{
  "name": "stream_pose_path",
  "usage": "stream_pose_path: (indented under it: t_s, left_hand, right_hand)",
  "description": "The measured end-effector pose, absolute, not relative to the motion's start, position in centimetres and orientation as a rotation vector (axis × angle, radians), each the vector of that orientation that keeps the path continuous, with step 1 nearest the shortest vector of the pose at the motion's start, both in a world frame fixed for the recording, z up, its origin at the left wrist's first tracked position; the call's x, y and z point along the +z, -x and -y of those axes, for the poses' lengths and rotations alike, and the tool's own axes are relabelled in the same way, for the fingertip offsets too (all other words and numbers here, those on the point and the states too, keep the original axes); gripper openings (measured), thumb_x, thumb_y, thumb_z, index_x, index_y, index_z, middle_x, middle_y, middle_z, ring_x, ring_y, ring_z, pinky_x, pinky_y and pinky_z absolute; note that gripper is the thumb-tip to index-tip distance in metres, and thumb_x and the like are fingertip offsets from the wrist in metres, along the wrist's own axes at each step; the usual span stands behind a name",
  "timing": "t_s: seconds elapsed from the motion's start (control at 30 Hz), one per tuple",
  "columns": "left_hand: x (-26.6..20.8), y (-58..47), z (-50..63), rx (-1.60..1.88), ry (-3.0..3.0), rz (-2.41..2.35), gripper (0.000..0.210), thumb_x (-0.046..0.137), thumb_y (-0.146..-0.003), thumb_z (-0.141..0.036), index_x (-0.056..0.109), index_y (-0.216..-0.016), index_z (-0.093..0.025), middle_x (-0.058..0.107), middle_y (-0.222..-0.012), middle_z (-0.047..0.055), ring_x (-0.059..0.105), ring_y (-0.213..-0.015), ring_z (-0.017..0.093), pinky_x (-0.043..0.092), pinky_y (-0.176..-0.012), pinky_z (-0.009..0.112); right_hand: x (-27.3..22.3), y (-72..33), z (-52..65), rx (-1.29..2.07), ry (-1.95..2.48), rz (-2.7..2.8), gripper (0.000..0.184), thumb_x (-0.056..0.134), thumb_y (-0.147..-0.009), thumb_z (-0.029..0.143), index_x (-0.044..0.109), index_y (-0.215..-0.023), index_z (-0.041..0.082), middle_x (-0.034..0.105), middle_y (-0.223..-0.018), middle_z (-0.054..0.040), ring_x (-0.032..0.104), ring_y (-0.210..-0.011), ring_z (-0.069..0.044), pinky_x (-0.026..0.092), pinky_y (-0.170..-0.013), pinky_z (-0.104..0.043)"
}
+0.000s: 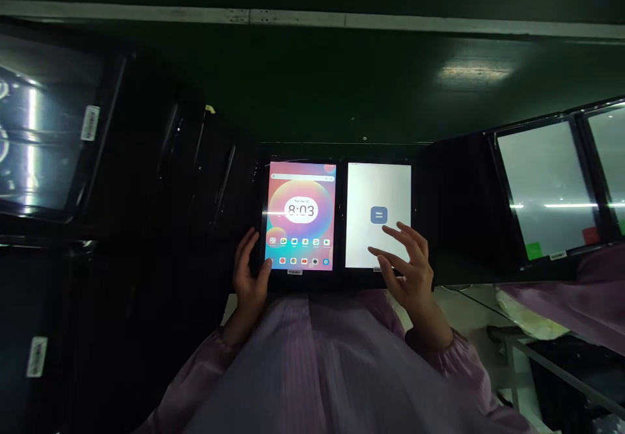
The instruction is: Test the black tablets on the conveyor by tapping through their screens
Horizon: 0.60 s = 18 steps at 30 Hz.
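Note:
Two lit tablets lie side by side in a black tray (312, 283) in front of me. The left tablet (301, 226) shows a colourful home screen with a clock reading 8:03 and rows of app icons. On the right tablet (361, 200) is a white screen with one dark blue icon in the middle. My left hand (251, 271) rests at the lower left edge of the left tablet, thumb on its corner and fingers apart. Over the lower right of the white screen hovers my right hand (407, 265), fingers spread; whether a fingertip touches the glass I cannot tell.
More tablets lie to the left, including a dark one with a barcode label (90, 123). At right, tablets with pale screens (547, 187) carry green and red stickers. A person's purple sleeve (581, 291) and a metal cart (551, 362) are at lower right. A pale rail (293, 19) crosses the back.

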<state>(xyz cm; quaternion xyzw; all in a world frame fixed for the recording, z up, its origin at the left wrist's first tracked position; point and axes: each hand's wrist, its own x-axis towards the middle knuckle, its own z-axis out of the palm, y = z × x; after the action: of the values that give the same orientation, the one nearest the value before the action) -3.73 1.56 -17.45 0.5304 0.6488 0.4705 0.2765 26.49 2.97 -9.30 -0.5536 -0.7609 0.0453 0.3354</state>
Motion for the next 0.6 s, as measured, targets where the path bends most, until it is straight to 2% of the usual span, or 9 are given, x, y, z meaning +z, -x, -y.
stream_pose_path:
  t_s: [0.37,0.6]
  left_hand:
    - [-17.3,3.8,-1.6,1.253,-1.417,-1.734,0.048,0.065,-0.097,-0.049,0.065,-0.138,-0.024,0.063,-0.149,0.012,0.053,-0.146,0.033,0.039,-0.125,0.054]
    - [-17.6,3.8,-1.7,1.340,-1.364,-1.657,0.043,0.062,-0.098,-0.049,0.068,-0.133,-0.026,0.063,-0.148,0.012,0.053,-0.146,0.034,0.037,-0.125,0.055]
  right_hand:
    - [-9.2,-28.7,-4.8,-0.075,1.545,1.873,0.026,0.061,-0.103,0.021,0.085,-0.097,0.029,0.075,-0.121,-0.0062,0.068,-0.122,-0.030,0.063,-0.095,-0.050]
    - [-10.4,-29.7,-6.3,-0.175,1.780,1.797,0.031,0.054,-0.106,0.031,0.085,-0.102,0.031,0.069,-0.135,-0.0073,0.056,-0.135,-0.035,0.054,-0.107,-0.063]
